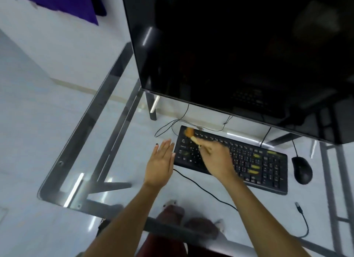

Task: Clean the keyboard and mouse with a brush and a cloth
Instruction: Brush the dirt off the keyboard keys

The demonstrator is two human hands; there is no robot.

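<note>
Keyboard [249, 162]: black, lies on the glass surface [107, 141] below the dark monitor [239, 51].
Brush [191, 135]: orange bristles (blurred) over the keyboard's far left corner.
Right hand [218, 159]: above the keyboard's left half, grip clamped on the brush handle.
Left hand [160, 164]: flat, fingers apart and extended, holding nothing, just beside the keyboard's left edge.
Mouse [302, 169]: black, on the surface just right of the keyboard.
Cable [203, 189]: runs under the right forearm.

Home computer desk, glass table [92, 141], big monitor [239, 51], tiled floor [28, 122]
</note>
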